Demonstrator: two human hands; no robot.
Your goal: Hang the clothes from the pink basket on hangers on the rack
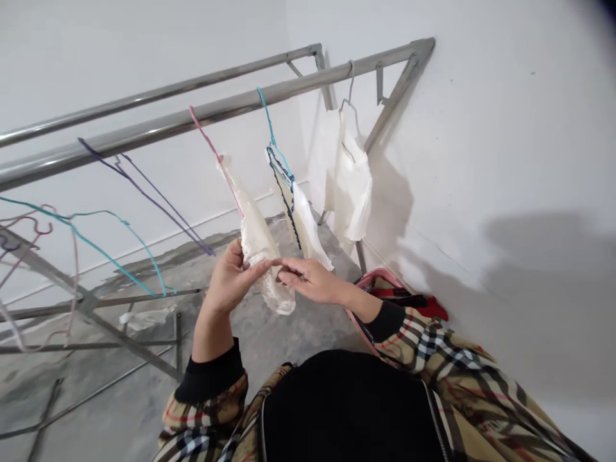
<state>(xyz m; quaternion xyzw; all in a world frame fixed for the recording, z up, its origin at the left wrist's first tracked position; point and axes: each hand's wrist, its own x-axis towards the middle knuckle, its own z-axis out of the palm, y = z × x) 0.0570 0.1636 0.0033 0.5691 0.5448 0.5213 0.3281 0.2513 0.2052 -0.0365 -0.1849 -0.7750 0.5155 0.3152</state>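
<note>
A pale, thin garment (256, 234) hangs from a pink hanger (212, 146) on the near steel rail (158, 128). My left hand (230, 279) grips its lower part from the left, fingers curled round the cloth. My right hand (310, 279) reaches in from the right and pinches the same cloth with fingertips. Just behind hangs a second white garment with dark trim (301, 221) on a blue hanger (272, 135). A third white garment (346, 176) hangs on a grey hanger near the rack's corner.
Empty purple (154, 196), teal (110, 247) and pink hangers hang along the rail at left. The steel rack stands against white walls on a bare concrete floor (298, 327). A pink-rimmed basket with red cloth (409, 298) sits by my right arm. Low rack bars cross the floor at left.
</note>
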